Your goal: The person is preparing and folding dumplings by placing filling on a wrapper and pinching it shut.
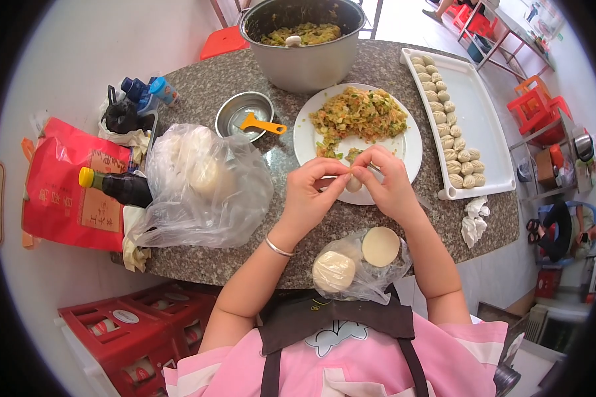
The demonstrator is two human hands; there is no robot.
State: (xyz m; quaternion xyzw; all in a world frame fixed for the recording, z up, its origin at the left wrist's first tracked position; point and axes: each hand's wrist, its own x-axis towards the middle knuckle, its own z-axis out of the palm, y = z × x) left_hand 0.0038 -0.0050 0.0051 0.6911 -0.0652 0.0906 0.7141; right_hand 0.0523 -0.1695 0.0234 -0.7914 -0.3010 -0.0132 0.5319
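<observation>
Over the near edge of a white plate (pixel 414 147), my left hand (pixel 316 194) and my right hand (pixel 385 187) meet, fingertips pinching the top of a small pale dumpling (pixel 354 184) between them. A thin metal strip shows beside the right fingers; its kind is unclear. Chopped vegetable filling (pixel 361 114) is heaped on the plate's far part. Close to my body, round dough wrappers (pixel 380 247) lie on a clear plastic bag, next to a stack of wrappers (pixel 333 271) inside it. To the right, pleated dumplings (pixel 453 130) line the left side of a white tray (pixel 483 126).
A large pot (pixel 304 66) of filling stands at the back. Left of the plate are a metal bowl (pixel 226 120) with an orange-handled tool (pixel 261 124), a plastic bag of dough (pixel 205 178), a dark bottle (pixel 122 188) and a red bag (pixel 69 188). Crumpled tissue (pixel 475 221) lies right.
</observation>
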